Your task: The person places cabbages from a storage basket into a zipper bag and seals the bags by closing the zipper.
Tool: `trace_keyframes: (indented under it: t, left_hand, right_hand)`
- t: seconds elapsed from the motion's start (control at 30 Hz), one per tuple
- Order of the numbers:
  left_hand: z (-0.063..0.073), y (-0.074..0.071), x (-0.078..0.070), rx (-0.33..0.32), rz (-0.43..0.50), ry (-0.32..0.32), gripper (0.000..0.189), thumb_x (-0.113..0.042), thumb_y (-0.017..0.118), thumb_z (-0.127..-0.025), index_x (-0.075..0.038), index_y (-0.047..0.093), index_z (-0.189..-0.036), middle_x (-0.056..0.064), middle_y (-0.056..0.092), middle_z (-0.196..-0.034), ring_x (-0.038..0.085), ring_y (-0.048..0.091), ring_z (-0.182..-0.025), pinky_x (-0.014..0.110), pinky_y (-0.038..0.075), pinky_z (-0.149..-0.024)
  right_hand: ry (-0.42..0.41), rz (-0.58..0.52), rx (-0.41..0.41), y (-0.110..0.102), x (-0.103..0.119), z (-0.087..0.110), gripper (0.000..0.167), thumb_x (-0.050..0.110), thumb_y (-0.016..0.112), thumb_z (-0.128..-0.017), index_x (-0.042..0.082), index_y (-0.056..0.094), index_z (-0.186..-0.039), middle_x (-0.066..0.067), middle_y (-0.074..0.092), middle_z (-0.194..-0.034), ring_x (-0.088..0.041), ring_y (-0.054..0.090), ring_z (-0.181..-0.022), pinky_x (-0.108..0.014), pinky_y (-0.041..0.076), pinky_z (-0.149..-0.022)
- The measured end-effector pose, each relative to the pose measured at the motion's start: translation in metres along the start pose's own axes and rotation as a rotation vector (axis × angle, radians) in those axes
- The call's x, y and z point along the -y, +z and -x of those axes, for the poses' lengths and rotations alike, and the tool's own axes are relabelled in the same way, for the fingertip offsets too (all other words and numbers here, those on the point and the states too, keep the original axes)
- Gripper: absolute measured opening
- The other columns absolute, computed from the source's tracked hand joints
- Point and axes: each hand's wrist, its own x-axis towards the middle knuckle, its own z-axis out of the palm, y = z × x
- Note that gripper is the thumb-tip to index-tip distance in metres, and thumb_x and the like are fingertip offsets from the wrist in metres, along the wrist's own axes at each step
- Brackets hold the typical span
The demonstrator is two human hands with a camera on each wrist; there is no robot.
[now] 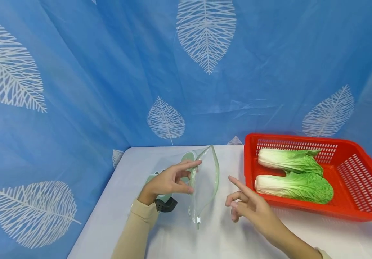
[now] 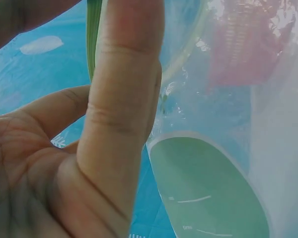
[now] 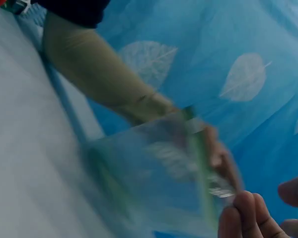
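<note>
A clear zip bag (image 1: 205, 190) with green edging stands over the table, its mouth spread and facing right. Its white slider (image 1: 198, 220) hangs at the lower corner. My left hand (image 1: 173, 180) holds the bag by the near side of the rim, index finger and thumb stretched along it. In the left wrist view a green panel (image 2: 208, 188) printed on the bag shows beyond the fingers. Right of the mouth, apart from the bag in the head view, my right hand (image 1: 249, 203) hangs with its index finger extended, the others bent, holding nothing.
A red basket (image 1: 364, 216) stands on the right of the white table (image 1: 173, 241). Two Chinese cabbages (image 1: 292, 187) lie in it, white stems toward the bag. Behind the table hangs a blue leaf-patterned cloth (image 1: 254, 90).
</note>
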Motion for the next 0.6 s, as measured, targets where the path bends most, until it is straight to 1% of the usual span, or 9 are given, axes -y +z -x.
trace_keyframes:
  t: [0.07,0.1,0.17,0.23,0.3,0.4,0.43,0.5,0.6]
  left_hand:
    - [0.001,0.0,0.001,-0.005,0.019,0.002,0.082,-0.013,0.075,-0.094,-0.01,0.03,-0.162,0.014,0.026,-0.163,0.047,0.052,-0.12,0.03,0.056,-0.069]
    - [0.001,-0.001,0.001,-0.006,0.031,0.005,0.082,-0.013,0.075,-0.094,-0.01,0.03,-0.162,0.015,0.025,-0.164,0.048,0.051,-0.119,0.03,0.056,-0.069]
    - [0.003,0.0,0.001,-0.008,0.044,0.012,0.082,-0.012,0.075,-0.094,-0.011,0.029,-0.163,0.017,0.024,-0.164,0.051,0.051,-0.119,0.031,0.057,-0.069]
    - [0.005,0.0,0.002,-0.015,0.049,0.015,0.082,-0.011,0.075,-0.094,-0.013,0.03,-0.163,0.017,0.025,-0.164,0.051,0.051,-0.119,0.032,0.057,-0.07]
    - [0.006,0.0,0.001,-0.02,0.05,0.017,0.082,-0.01,0.075,-0.094,-0.013,0.03,-0.163,0.017,0.025,-0.164,0.051,0.052,-0.119,0.035,0.059,-0.071]
    - [0.007,0.0,0.0,-0.029,0.038,0.017,0.082,-0.01,0.075,-0.094,-0.014,0.03,-0.163,0.015,0.026,-0.163,0.049,0.054,-0.118,0.037,0.06,-0.073]
    - [0.007,0.0,-0.001,-0.031,0.035,0.017,0.083,-0.01,0.075,-0.094,-0.014,0.03,-0.163,0.014,0.026,-0.164,0.048,0.054,-0.118,0.038,0.06,-0.074]
    - [0.007,-0.001,-0.002,-0.032,0.031,0.021,0.083,-0.01,0.075,-0.094,-0.013,0.03,-0.163,0.013,0.026,-0.164,0.047,0.055,-0.118,0.039,0.06,-0.075]
    - [0.008,-0.003,-0.004,-0.03,0.023,0.025,0.082,-0.011,0.074,-0.095,-0.013,0.029,-0.163,0.013,0.025,-0.165,0.044,0.056,-0.118,0.038,0.06,-0.075]
  right_hand:
    - [-0.074,0.054,0.007,-0.01,0.019,0.001,0.063,0.0,0.051,-0.105,0.014,0.029,-0.163,-0.024,0.063,-0.112,-0.028,0.067,-0.078,-0.035,0.059,-0.076]
    - [-0.121,0.094,0.011,-0.017,0.028,0.001,0.061,-0.003,0.049,-0.105,0.01,0.03,-0.162,-0.023,0.063,-0.112,-0.029,0.067,-0.08,-0.035,0.059,-0.076]
    - [-0.172,0.201,-0.01,-0.033,0.045,0.0,0.058,-0.006,0.052,-0.103,0.007,0.038,-0.158,-0.019,0.066,-0.113,-0.027,0.07,-0.086,-0.033,0.06,-0.077]
    - [-0.191,0.377,-0.033,-0.054,0.06,-0.001,0.054,-0.004,0.058,-0.101,0.009,0.048,-0.153,-0.011,0.069,-0.114,-0.021,0.071,-0.093,-0.028,0.059,-0.08]
    - [-0.202,0.553,-0.023,-0.077,0.07,-0.003,0.052,-0.001,0.064,-0.099,0.012,0.055,-0.148,-0.005,0.071,-0.116,-0.016,0.071,-0.1,-0.024,0.057,-0.084]
    - [-0.181,0.783,0.002,-0.114,0.075,-0.004,0.055,0.008,0.072,-0.096,0.02,0.057,-0.147,0.003,0.072,-0.119,-0.008,0.069,-0.106,-0.017,0.054,-0.086]
    - [-0.171,0.823,0.019,-0.125,0.075,-0.004,0.058,0.009,0.073,-0.095,0.021,0.055,-0.149,0.003,0.072,-0.121,-0.008,0.069,-0.108,-0.017,0.054,-0.085]
    - [-0.136,0.866,0.043,-0.147,0.072,-0.004,0.062,0.012,0.075,-0.094,0.023,0.052,-0.151,0.002,0.071,-0.124,-0.006,0.068,-0.11,-0.019,0.055,-0.084]
    - [-0.082,0.864,0.09,-0.171,0.063,-0.003,0.063,0.013,0.075,-0.095,0.019,0.05,-0.153,0.001,0.07,-0.126,-0.004,0.066,-0.111,-0.024,0.057,-0.082]
